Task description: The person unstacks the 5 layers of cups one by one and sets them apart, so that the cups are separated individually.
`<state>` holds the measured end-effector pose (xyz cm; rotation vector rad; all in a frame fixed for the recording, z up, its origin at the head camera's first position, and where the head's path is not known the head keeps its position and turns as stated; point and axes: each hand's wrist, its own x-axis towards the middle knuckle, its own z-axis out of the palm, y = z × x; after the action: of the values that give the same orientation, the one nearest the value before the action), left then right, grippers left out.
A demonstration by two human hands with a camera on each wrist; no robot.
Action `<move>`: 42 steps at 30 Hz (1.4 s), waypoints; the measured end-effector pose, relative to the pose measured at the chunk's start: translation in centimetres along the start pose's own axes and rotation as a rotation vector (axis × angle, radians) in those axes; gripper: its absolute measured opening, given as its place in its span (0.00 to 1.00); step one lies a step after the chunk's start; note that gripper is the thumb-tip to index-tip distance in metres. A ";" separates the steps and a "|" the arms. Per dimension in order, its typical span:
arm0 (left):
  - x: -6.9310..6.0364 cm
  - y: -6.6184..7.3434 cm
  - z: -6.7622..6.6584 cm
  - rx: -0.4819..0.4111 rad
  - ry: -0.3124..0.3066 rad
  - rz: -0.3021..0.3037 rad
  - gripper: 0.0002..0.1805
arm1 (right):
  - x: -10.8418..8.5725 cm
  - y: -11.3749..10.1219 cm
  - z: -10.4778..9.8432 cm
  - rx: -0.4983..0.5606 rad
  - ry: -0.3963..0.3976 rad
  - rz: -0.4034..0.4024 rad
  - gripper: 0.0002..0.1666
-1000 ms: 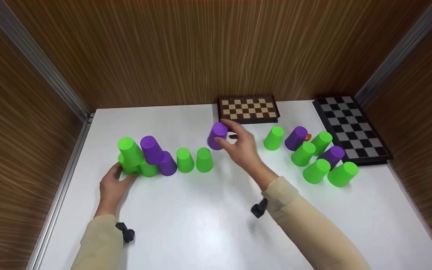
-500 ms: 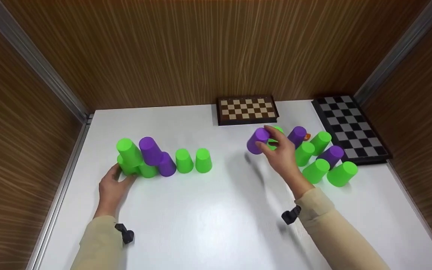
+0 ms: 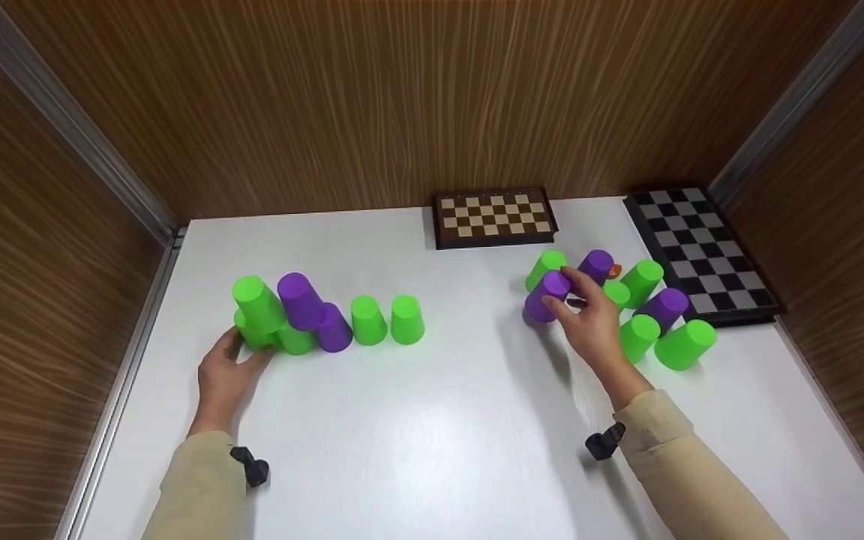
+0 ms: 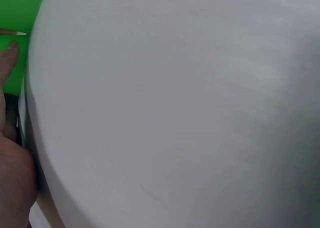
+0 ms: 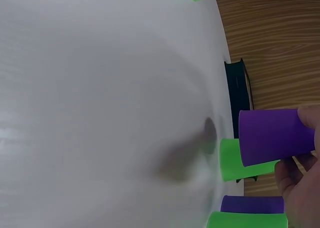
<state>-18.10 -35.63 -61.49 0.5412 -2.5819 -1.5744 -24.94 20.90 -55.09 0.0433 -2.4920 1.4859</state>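
My right hand (image 3: pixel 589 322) grips an upside-down purple cup (image 3: pixel 547 298) between thumb and fingers. In the right wrist view that purple cup (image 5: pixel 275 136) hangs above the table, a green cup (image 5: pixel 232 160) behind it. My left hand (image 3: pixel 226 379) holds a lower green cup (image 3: pixel 252 334) at the left end of a row, fingers behind and thumb in front. Stacked above that row are a green cup (image 3: pixel 258 304) and a purple cup (image 3: pixel 300 301). The left wrist view catches just part of the left hand (image 4: pixel 15 173) against green.
Two green cups, one (image 3: pixel 368 321) beside the other (image 3: pixel 407 320), extend the row rightward. Several green and purple cups stand at the right, among them a green cup (image 3: pixel 685 345). A brown chessboard (image 3: pixel 493 217) and a black-and-grey chessboard (image 3: pixel 702 255) lie at the back.
My right hand has carried the purple cup rightward, from beside the row to in front of the right-hand cups. The left hand has stayed at its green cup.
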 end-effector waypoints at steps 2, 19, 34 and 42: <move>0.0 0.1 0.0 -0.005 0.002 0.005 0.45 | 0.0 0.3 0.0 0.002 0.001 0.005 0.34; 0.0 0.0 0.1 -0.017 0.018 0.019 0.43 | 0.0 1.8 -0.1 -0.022 -0.020 0.116 0.34; 0.0 0.2 0.0 0.027 0.008 0.009 0.44 | 0.0 2.4 -0.3 -0.061 -0.018 0.117 0.35; -0.1 0.2 -0.1 0.025 0.002 0.006 0.46 | -0.1 2.5 -0.3 -0.072 -0.021 0.112 0.35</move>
<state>-18.03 -35.57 -61.24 0.5356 -2.6022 -1.5415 -25.15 22.38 -57.13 -0.0944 -2.6014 1.4433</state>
